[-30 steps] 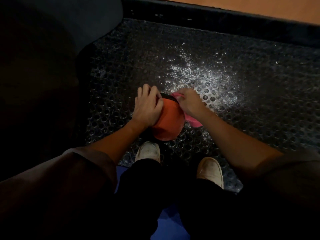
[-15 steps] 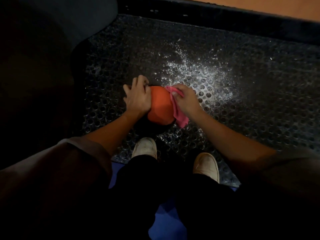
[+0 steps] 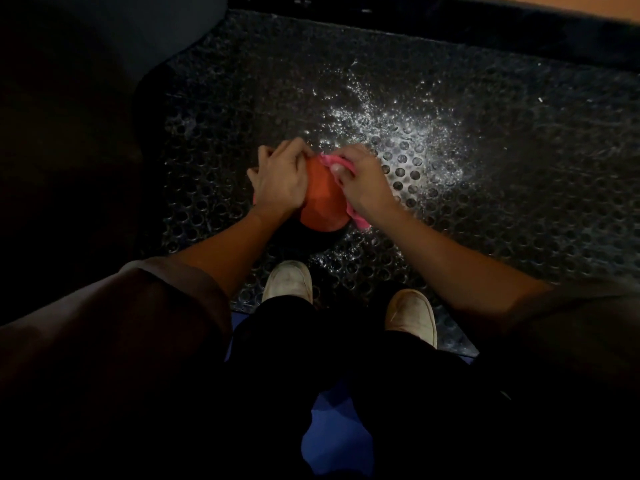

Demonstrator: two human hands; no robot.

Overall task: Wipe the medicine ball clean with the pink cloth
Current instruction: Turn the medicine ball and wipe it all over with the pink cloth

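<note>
Ball (image 3: 320,199) on rubber mat (image 3: 485,202), just ahead of my shoes (image 3: 287,280). My left hand (image 3: 280,178) cups left side, fingers curled over. My right hand (image 3: 363,181) grips cloth (image 3: 341,161) against top right. Judging: heavy, firm, rolls easily; brace from side, wipe opposite.

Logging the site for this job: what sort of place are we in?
Probably a gym: a black perforated rubber mat dusted with white powder, likely chalk, an orange medicine ball resting on it, and a strip of wooden floor beyond the mat.
</note>
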